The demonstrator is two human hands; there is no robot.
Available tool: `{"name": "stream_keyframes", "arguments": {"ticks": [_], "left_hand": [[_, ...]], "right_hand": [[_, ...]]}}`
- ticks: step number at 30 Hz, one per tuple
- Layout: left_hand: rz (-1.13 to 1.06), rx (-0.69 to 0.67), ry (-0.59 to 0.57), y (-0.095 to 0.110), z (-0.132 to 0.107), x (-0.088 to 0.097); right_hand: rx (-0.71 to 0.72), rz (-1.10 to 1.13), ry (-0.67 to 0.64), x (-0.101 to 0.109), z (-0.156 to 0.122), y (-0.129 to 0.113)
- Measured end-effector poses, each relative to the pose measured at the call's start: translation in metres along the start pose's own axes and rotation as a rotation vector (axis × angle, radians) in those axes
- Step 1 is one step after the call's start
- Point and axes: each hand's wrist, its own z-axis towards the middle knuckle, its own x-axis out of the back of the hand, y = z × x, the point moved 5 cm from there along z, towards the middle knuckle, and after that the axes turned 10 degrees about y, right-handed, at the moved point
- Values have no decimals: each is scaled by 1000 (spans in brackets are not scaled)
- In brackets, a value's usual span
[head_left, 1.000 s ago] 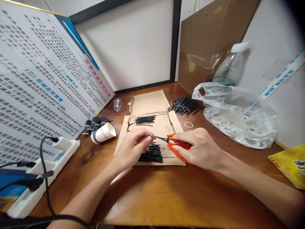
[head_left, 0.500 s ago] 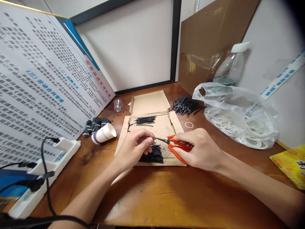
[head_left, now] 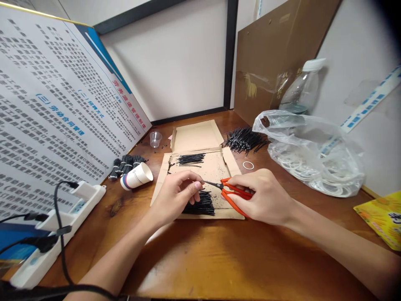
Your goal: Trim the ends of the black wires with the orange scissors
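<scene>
My right hand grips a pair of scissors with orange-red handles. Their dark blades point left and reach the fingertips of my left hand. Thumb and forefinger of that hand are pinched together; whatever lies between them is too small to make out. Below, partly hidden by my left hand, a bundle of short black wire-like strips lies on an opened cardboard box. A smaller row of the same black strips lies farther back on the cardboard, among dark scraps.
A heap of black strips lies behind right, near a white ring and a plastic bag of rings. On the left are a tipped paper cup, tied black bundles, a clear cup and a power strip.
Almost nothing differs. Both hands and the scissors keep their places; the view has shifted very slightly.
</scene>
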Motion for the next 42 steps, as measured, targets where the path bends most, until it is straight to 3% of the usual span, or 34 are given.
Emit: {"name": "stream_keyframes", "arguments": {"ticks": [10, 18, 25, 42], "left_hand": [[40, -42, -6, 1, 0, 2], [55, -52, -3, 3, 0, 2], [81, -77, -13, 2, 0, 2], [77, -76, -8, 2, 0, 2]], "right_hand": [[93, -67, 42, 3, -3, -2], [43, -31, 6, 5, 2, -3], [108, -73, 19, 3, -1, -3], [102, -64, 34, 4, -1, -2]]}}
